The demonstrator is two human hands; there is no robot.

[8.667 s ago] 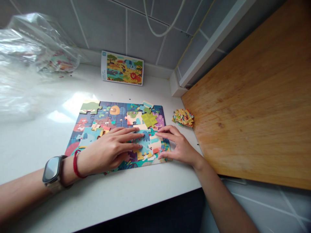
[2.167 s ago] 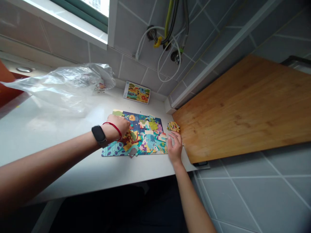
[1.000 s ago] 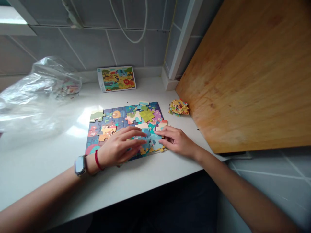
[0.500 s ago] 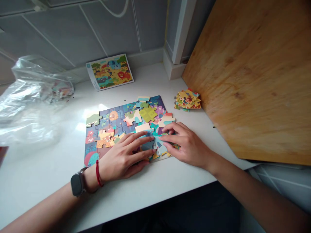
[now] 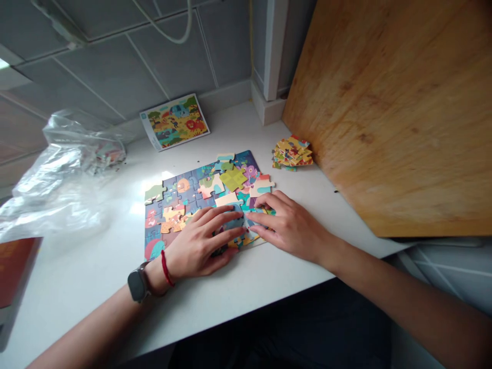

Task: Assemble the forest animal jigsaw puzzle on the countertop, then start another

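Observation:
A dark assembled jigsaw puzzle (image 5: 194,179) lies on the white counter, with several loose pieces on top of it. My left hand (image 5: 198,243) rests palm down over its front part, fingers spread, tips on blue puzzle pieces (image 5: 233,223). From the right, my right hand (image 5: 294,225) touches the same pieces with its fingertips apart. The fingers partly hide these pieces. Just beyond them lie a yellow-green piece (image 5: 233,178) and a cream-and-red piece (image 5: 262,186). Orange spotted pieces (image 5: 172,219) sit left of my left hand.
A heap of puzzle pieces (image 5: 292,152) stands by a leaning wooden board (image 5: 384,123) at the right. The picture card (image 5: 177,122) leans at the back wall. A clear plastic bag (image 5: 57,179) with pieces lies left, and a red-brown object (image 5: 17,269) is at the left edge.
The camera view has shifted, bringing more of the red-brown object in at the left. My fingertips have drawn slightly closer together over the blue pieces.

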